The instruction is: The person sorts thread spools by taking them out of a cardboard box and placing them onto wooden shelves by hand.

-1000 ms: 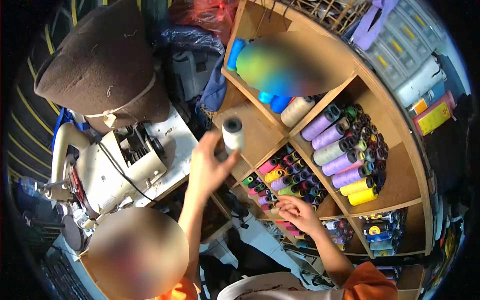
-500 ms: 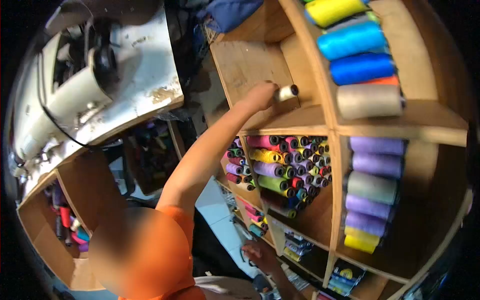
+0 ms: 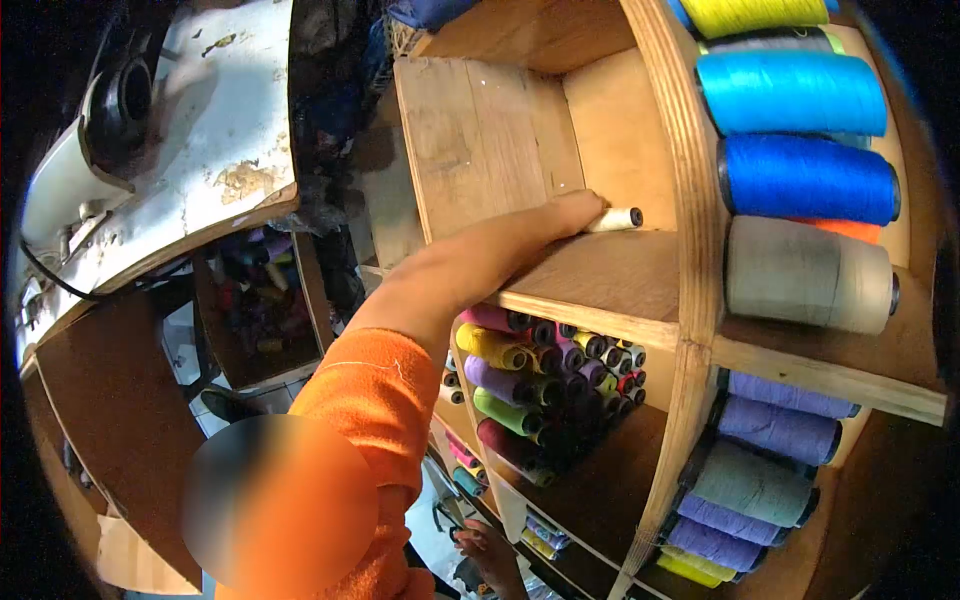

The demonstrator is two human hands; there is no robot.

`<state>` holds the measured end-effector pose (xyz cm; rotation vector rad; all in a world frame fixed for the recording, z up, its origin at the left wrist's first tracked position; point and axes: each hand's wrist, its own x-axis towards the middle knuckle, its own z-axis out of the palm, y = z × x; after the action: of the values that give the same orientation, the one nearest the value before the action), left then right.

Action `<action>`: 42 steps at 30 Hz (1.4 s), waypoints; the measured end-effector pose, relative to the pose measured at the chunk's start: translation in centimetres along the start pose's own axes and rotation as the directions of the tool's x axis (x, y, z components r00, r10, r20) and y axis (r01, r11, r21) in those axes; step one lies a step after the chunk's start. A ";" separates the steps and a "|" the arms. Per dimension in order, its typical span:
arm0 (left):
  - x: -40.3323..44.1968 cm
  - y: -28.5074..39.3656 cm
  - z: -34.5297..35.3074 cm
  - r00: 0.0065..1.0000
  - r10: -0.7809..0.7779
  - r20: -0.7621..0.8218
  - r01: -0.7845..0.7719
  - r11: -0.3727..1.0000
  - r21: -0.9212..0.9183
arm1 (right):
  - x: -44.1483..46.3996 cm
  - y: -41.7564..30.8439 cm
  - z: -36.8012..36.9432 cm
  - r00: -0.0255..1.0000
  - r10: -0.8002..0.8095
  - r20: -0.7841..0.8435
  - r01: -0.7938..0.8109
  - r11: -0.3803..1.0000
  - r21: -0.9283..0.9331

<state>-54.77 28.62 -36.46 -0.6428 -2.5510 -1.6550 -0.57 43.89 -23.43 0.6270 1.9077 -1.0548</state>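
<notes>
Stretched out in an orange sleeve, my left hand is closed round a slim cream thread spool. One end of the spool, with its dark core, sticks out past the fingers. The hand is inside an upper wooden compartment, just above its floor. Low in the view, in shade, my right hand has its fingers curled. A thin dark loop shows beside those fingers; what they hold is unclear.
Several small spools lie stacked in the cubby below. Larger cones, such as the blue cone and the lilac cone, fill the right compartments. A white worktop with a sewing machine stands left.
The view has moved nearer the shelf and shifted. My left hand, still round the cream spool, reaches lower and farther right in the picture. My right hand appears lower and farther left.
</notes>
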 end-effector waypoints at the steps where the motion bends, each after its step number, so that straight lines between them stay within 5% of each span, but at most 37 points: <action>1: 0.1 -0.3 0.4 0.999 -0.009 -0.050 0.006 0.998 -0.060 | 0.3 0.3 0.0 1.000 -0.021 0.000 0.021 0.999 -0.026; 5: -2.4 1.0 -3.4 0.990 -0.072 -0.121 0.052 0.986 -0.159 | 0.3 0.8 0.5 0.986 -0.159 0.039 0.163 0.980 -0.118; 8: -4.0 0.2 -6.5 1.000 -0.020 -0.023 0.019 0.999 -0.039 | 0.4 0.7 1.0 0.955 -0.289 0.064 0.295 0.917 -0.269; 9: -3.2 -2.7 -5.5 0.995 0.032 -0.091 -0.028 0.998 0.054 | -0.4 -1.7 1.8 0.972 -0.233 0.016 0.231 0.951 -0.205; 10: -4.3 -2.2 -6.2 0.991 -0.021 -0.132 0.011 0.997 -0.074 | -0.7 -2.6 2.1 0.992 -0.127 0.009 0.127 0.985 -0.117; 12: -8.9 -1.3 -8.5 0.962 -0.185 -0.200 0.120 0.946 -0.301 | -0.2 -2.1 2.1 0.971 -0.180 0.156 0.192 0.980 -0.061; 16: -26.3 11.9 -14.8 0.700 -0.509 -0.501 0.316 0.850 -0.422 | 1.7 -5.8 5.1 0.911 -0.391 0.128 0.409 0.895 -0.178; 18: -35.1 16.8 -15.6 0.641 -0.599 -0.480 0.227 0.745 -0.627 | 3.2 -8.6 7.0 0.865 -0.480 0.146 0.499 0.798 -0.337; 20: -43.2 23.3 -19.8 0.703 -0.539 -0.464 0.299 0.816 -0.495 | 5.8 -11.1 9.5 0.820 -0.518 0.244 0.550 0.831 -0.087; 22: -51.4 26.6 -24.2 0.739 -0.401 -0.541 0.297 0.915 -0.273 | 4.2 -17.6 12.9 0.801 -0.496 0.336 0.597 0.609 -0.523; 23: -55.1 27.4 -26.3 0.573 -0.495 -0.653 0.319 0.869 -0.379 | 4.2 -19.4 15.6 0.724 -0.571 0.386 0.648 0.756 -0.096; 25: -62.8 28.1 -30.7 0.240 -0.618 -0.749 0.433 0.758 -0.487 | 1.1 -24.0 20.8 0.705 -0.575 0.416 0.636 0.772 -0.010; 27: -72.7 23.5 -33.6 0.113 -0.598 -0.793 0.715 0.604 -0.353 | -1.7 -26.8 26.9 0.569 -0.611 0.551 0.680 0.726 0.103; 28: -76.0 22.5 -35.4 0.045 -0.644 -0.764 0.858 0.417 -0.301 | -3.1 -27.6 30.2 0.500 -0.590 0.634 0.666 0.730 0.154; 30: -83.3 17.4 -36.5 0.062 -0.621 -0.781 0.977 0.196 -0.078 | -5.6 -28.4 37.4 0.447 -0.500 0.742 0.685 0.724 0.076; 32: -85.8 14.0 -38.5 -0.047 -0.634 -0.772 0.998 0.003 -0.063 | -5.1 -27.8 46.0 0.322 -0.541 0.777 0.799 0.596 0.083; 33: -87.6 11.2 -38.9 -0.021 -0.589 -0.808 0.995 0.067 -0.075 | -3.3 -27.1 50.5 0.202 -0.623 0.756 0.931 0.362 0.050; 36: -88.7 7.3 -41.0 -0.101 -0.697 -0.710 0.993 -0.117 -0.027 | 0.4 -26.9 62.4 -0.014 -0.652 0.758 0.987 -0.130 -0.093; 38: -90.3 3.1 -40.5 -0.106 -0.734 -0.671 0.977 -0.201 0.065 | 1.8 -27.3 68.2 0.129 -0.508 0.852 0.948 -0.189 -0.256; 40: -91.8 -0.2 -39.6 -0.061 -0.692 -0.720 0.987 -0.150 0.060 | 7.1 -25.7 74.6 0.487 -0.430 0.760 0.850 0.032 -0.526; 42: -92.0 -0.3 -39.2 -0.042 -0.640 -0.767 0.995 -0.095 0.024 | 12.7 -24.0 78.5 0.788 -0.317 0.528 0.590 0.635 -0.499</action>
<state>21.66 -35.64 -42.54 1.8617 -2.6220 -0.4285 9.20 -35.35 -46.49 -0.4916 1.9215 -0.6532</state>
